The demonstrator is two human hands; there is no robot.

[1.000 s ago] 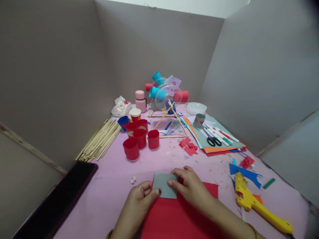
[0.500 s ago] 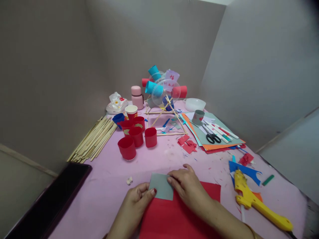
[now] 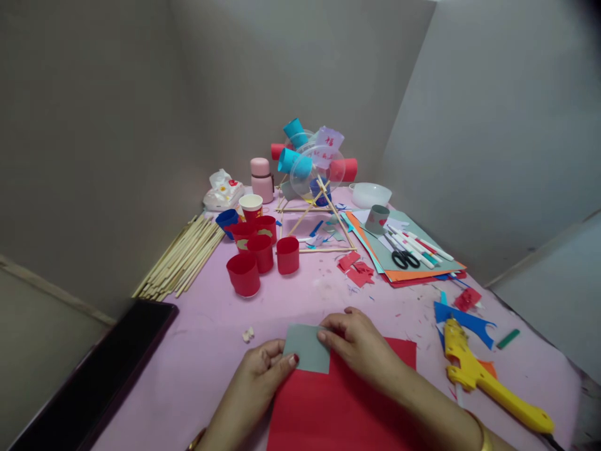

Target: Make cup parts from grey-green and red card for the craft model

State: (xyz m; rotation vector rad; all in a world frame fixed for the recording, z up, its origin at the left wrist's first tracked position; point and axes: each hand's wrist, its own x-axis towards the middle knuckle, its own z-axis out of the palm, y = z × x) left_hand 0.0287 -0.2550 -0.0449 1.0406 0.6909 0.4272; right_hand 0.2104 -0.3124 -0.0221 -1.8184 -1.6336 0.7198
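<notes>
A small grey paper piece (image 3: 307, 349) lies over the far edge of a red paper sheet (image 3: 347, 407) at the front of the table. My left hand (image 3: 260, 376) pinches its left side, thumb on top and fingers partly hidden beneath. At its upper right corner, my right hand (image 3: 357, 344) grips the paper between thumb and fingers, the forearm crossing above the red sheet. Beyond my hands stand several red paper cups (image 3: 244, 274). Off to the right rests a yellow glue gun (image 3: 488, 382).
Bamboo sticks (image 3: 183, 260) and a dark tablet-like slab (image 3: 103, 369) lie left. At the back stands a stick frame with a wheel of paper cups (image 3: 295, 164), near a pink flask (image 3: 261, 181). Scissors (image 3: 404, 259) and markers (image 3: 420, 247) lie on coloured sheets (image 3: 408, 274).
The view has shifted slightly, so everything sits a little to the right. Both hands keep the same hold on the grey paper piece.
</notes>
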